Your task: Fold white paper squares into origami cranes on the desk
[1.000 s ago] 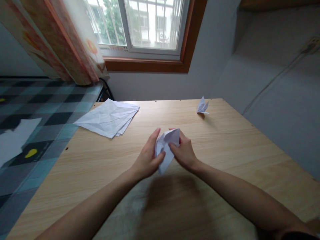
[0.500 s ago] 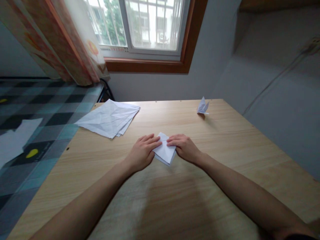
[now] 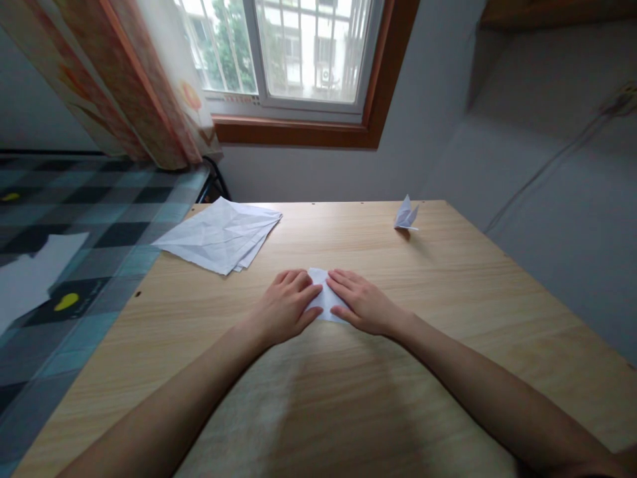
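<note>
A small folded sheet of white paper (image 3: 326,303) lies on the wooden table between my two hands. My left hand (image 3: 287,302) grips its left side, thumb at the near edge and fingers farther up. On the other side my right hand (image 3: 365,302) holds the right part, its fingertips on the upper area and its thumb near the bottom. The fingers cover both sides of the paper, so its full outline is hidden. Past my right hand, a folded paper figure (image 3: 407,215) with pointed flaps stands near the table's back edge.
Several creased white sheets (image 3: 223,236) are stacked at the table's (image 3: 462,292) back left. Left of the table is a checked cloth (image 3: 119,236) with torn-looking white paper (image 3: 42,275) on it. A window (image 3: 308,60), curtain (image 3: 134,86) and walls bound the far side.
The folded paper has been turned, from a diamond with a corner toward me to a straight near edge. Both thumbs have come onto its near part. The view has shifted slightly.
</note>
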A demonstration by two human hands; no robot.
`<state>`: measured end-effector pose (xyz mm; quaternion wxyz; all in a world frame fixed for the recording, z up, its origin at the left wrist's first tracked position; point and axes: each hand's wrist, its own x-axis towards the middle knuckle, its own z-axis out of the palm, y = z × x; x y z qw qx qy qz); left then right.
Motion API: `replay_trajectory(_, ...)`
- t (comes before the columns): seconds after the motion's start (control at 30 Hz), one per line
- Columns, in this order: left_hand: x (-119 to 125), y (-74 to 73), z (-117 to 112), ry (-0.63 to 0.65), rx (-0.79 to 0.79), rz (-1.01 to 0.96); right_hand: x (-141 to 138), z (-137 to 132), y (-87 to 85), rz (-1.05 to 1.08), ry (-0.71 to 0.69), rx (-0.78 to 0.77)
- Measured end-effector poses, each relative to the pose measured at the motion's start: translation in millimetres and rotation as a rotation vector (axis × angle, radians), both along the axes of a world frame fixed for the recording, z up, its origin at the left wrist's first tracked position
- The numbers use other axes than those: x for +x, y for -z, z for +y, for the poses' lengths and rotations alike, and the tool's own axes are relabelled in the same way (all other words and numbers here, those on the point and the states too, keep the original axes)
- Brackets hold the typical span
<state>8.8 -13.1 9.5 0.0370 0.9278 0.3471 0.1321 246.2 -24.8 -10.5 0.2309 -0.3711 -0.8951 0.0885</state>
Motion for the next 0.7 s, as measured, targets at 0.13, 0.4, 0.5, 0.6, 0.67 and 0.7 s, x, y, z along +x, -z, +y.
replay_trajectory(0.13,-3.8,7.7,3.1,0.018,-0.076,0.06,5.3,-0.2,2.6,-0.112,-0.042,-0.048)
replay_trajectory(0.4,-9.7,4.1,6.0,-0.033,-0.103,0.105,32.5,2.5,2.2,-0.192,0.025,-0.061)
replay_trajectory(0.5,-10.2,3.8,4.8,-0.057,-0.06,0.064,38.1,6.4,3.5,-0.131,0.075,0.007)
replay_trajectory(0.6,-10.5,4.6,3.1,-0.085,-0.008,0.015,36.1,7.0,2.1,-0.021,0.118,0.095)
replay_trajectory(0.67,-10.5,4.0,2.1,-0.085,0.022,-0.008,31.5,4.4,0.5,0.052,0.095,0.105)
replay_trajectory(0.7,-10.4,3.2,1.8,-0.078,0.033,-0.017,29.0,2.6,-0.2,0.068,0.061,0.095)
